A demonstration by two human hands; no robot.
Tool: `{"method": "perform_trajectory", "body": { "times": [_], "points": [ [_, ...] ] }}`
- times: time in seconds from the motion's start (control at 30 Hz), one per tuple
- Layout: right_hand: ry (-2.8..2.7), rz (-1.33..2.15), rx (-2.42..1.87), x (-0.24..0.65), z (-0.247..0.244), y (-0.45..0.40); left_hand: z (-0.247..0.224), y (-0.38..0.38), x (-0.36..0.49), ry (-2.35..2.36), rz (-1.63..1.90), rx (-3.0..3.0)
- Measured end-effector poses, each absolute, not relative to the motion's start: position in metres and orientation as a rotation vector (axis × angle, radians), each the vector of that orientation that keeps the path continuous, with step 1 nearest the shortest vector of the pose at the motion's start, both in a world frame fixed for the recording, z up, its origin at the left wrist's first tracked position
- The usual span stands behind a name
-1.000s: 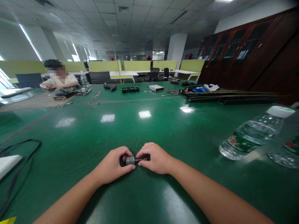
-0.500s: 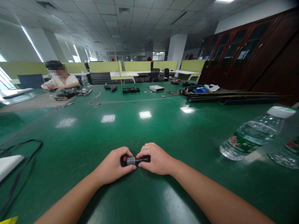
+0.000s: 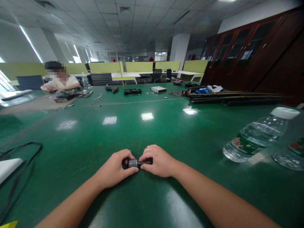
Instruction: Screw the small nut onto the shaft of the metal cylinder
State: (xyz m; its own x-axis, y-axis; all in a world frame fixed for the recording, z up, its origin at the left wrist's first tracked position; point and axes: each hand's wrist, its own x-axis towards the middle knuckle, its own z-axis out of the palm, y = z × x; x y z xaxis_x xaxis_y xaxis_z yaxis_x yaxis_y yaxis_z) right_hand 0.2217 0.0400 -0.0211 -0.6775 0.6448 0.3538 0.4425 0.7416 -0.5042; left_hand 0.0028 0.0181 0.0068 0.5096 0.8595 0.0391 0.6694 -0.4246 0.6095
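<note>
Low in the middle of the head view, my two hands face each other over the green table. Between them lies a small grey metal cylinder with a thin dark ridged shaft pointing right; its exact kind is unclear. My left hand has thumb and fingers curled around the cylinder end, hiding its left side. The shaft end is pinched by my right hand, which covers its tip. The fingertips of both hands nearly meet.
A water bottle stands at right, with another partly cut off beside it. A black strap and a white object lie at left. Farther back are a drill, dark strips and a seated person.
Both hands stay in place with the same grips on the cylinder and shaft. Only the view has shifted very slightly.
</note>
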Motion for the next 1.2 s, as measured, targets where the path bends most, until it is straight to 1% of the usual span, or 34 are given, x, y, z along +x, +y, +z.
{"method": "perform_trajectory", "body": {
  "times": [1.2],
  "points": [
    [-2.388, 0.569, -0.881, 0.2283, -0.0177, 0.041, 0.0046, 0.0205, 0.0026, 1.268, 0.485, 2.211]
  ]
}}
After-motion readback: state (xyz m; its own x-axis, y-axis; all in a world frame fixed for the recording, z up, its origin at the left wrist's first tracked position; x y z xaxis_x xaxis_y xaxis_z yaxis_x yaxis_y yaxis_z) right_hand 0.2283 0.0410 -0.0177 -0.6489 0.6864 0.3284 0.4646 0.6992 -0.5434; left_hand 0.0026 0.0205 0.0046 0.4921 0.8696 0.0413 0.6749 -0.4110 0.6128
